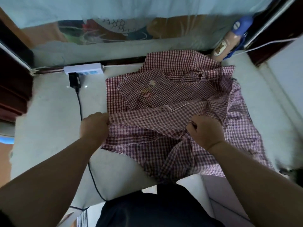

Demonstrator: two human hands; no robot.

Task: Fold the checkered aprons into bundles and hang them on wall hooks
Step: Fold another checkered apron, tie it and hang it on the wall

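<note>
The red-and-white checkered cotton apron (172,95) lies spread on the pale glossy counter (49,120), its near part spilling over the front edge. The left hand (95,125) and right hand (204,131) each grip a bunched fold of it, fingers (104,119) curled tight into the cloth. The held edge runs left to right between them, and the rest lies beyond, toward the wall. Both hands look equally near, so the fold likely goes forward. The white power strip (84,69) with its black plug adapter (74,80) sits back-left, apart from the cloth. The beige bottle with a blue cap (223,46) crowds the far right corner (no hooks in view).
</note>
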